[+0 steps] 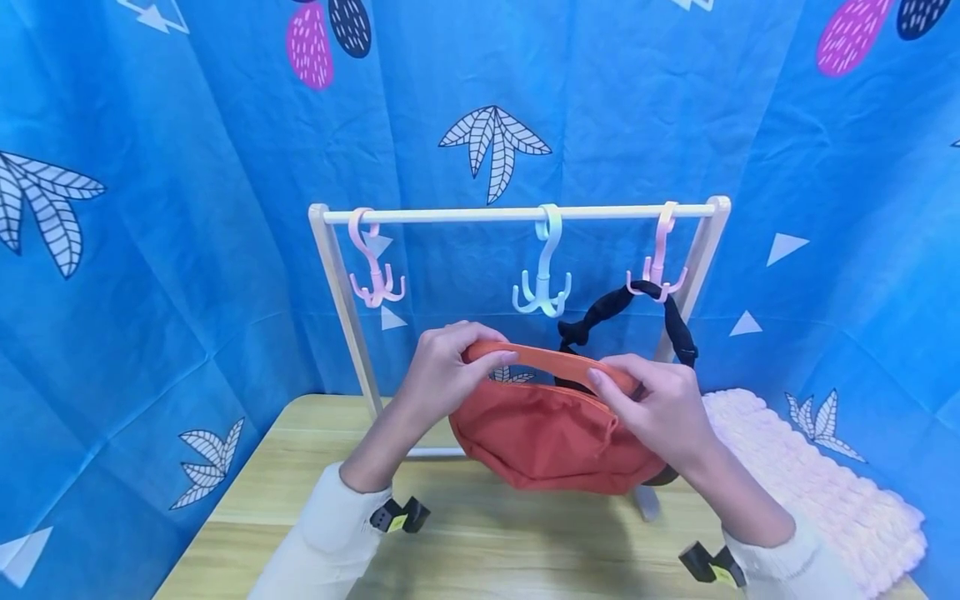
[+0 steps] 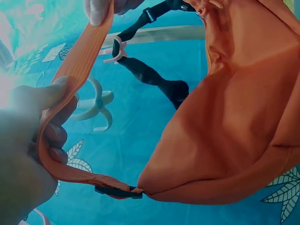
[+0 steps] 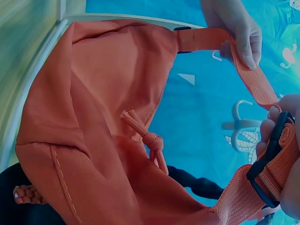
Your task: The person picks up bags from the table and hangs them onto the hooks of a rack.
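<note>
An orange bag (image 1: 555, 442) hangs in the air from its orange webbing strap (image 1: 555, 361), in front of the rack. My left hand (image 1: 448, 362) grips the strap near its left end, thumb on top and fingers curled under it. Toward the right end my right hand (image 1: 663, 408) grips the same strap, close to a black buckle (image 3: 268, 164). A knotted cord (image 3: 152, 139) dangles from the bag's zip in the right wrist view. Behind the bag, a black strap (image 1: 600, 310) loops over the right pink hook (image 1: 657, 258); whatever hangs below is mostly hidden.
A white rail (image 1: 465, 215) on wooden uprights carries a left pink hook (image 1: 377, 267) and a middle light-blue hook (image 1: 543, 271). A pale fluffy cloth (image 1: 810, 483) lies at the right of the wooden table (image 1: 300, 467). A blue patterned curtain (image 1: 630, 100) surrounds it.
</note>
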{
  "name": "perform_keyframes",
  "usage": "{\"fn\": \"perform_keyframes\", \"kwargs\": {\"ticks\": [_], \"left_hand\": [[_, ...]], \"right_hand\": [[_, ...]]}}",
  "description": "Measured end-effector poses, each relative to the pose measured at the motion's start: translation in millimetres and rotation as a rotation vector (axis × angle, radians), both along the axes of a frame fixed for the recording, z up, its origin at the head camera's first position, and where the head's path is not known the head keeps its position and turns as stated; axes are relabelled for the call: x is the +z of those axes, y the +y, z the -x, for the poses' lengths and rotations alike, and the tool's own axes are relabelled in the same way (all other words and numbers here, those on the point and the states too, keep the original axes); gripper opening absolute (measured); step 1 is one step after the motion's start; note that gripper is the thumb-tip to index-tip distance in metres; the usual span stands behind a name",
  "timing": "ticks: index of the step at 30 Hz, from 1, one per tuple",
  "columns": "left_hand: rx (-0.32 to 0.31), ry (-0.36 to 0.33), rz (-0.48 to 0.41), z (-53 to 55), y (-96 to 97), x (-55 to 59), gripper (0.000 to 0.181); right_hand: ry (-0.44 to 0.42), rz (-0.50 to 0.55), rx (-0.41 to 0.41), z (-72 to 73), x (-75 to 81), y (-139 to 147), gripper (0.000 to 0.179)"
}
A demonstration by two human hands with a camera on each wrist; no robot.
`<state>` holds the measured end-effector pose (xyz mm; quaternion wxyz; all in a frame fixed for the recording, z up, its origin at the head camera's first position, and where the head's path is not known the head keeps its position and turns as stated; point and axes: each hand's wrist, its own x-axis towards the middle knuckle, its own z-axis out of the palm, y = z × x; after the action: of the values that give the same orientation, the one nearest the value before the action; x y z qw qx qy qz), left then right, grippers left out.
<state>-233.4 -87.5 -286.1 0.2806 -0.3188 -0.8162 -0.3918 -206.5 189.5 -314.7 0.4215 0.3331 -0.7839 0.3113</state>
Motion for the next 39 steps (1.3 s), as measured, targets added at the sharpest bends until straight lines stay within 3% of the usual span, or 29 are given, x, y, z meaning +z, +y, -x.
{"fn": "perform_keyframes", "kwargs": {"ticks": [17, 27, 39], "left_hand": [[-0.028, 0.065, 0.0, 10.3, 2.3, 14.6, 0.022], [-0.035, 0.021, 0.0, 14.8, 4.1, 25.5, 0.023], [0.009, -0.017, -0.029, 16.9, 4.1, 35.7, 0.024]], "right_hand": [[0.011, -0.001, -0.043, 11.0, 20.5, 1, 0.02], [0.006, 0.023, -0.067, 13.4, 31.6, -1, 0.017], [-0.061, 0.081, -0.092, 15.1, 43.4, -8, 0.014]]}}
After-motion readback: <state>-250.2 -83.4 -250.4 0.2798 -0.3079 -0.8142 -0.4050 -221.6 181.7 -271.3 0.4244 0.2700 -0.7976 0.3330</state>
